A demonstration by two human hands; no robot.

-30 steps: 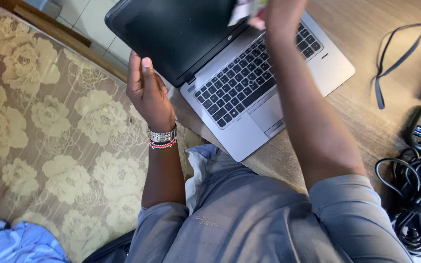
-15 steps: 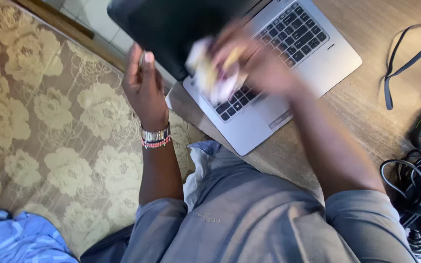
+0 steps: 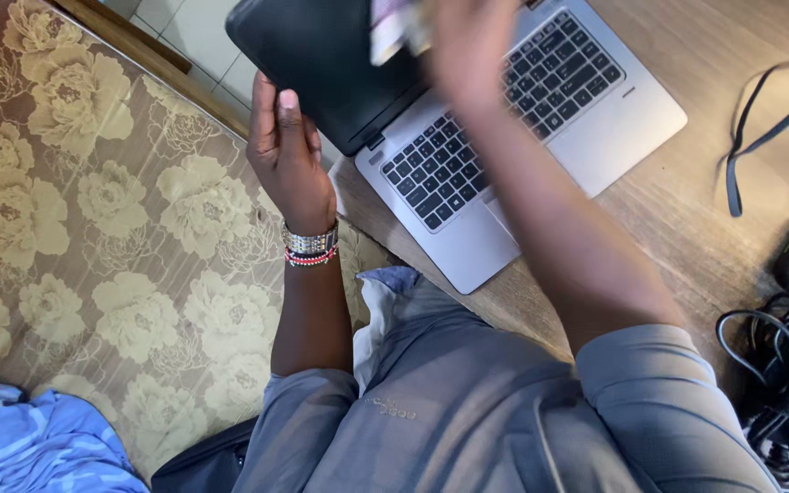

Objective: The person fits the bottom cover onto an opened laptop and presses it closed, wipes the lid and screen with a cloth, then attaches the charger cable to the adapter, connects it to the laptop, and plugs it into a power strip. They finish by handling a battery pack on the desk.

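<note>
Laptop [image 3: 504,137]: silver, open, set at an angle on the wooden surface [image 3: 668,219], its near corner over the surface's near edge; the dark screen [image 3: 331,64] leans away toward the upper left.
Left hand [image 3: 287,151]: raised just beside the screen's lower left edge, fingers straight and together, thumb against the lid's edge; it braces the lid rather than closing round it. A metal watch and a red beaded band sit on the wrist.
Right hand [image 3: 468,46]: blurred, up over the screen and the keyboard's far end, clenched on a crumpled pale cloth [image 3: 390,27] that lies against the screen.
Mattress [image 3: 93,237]: brown with pale flower print, to the left of the surface.
Cables [image 3: 778,393]: black tangle on the surface at the right edge.
Strap [image 3: 751,137]: dark, loose, farther right of the laptop.
</note>
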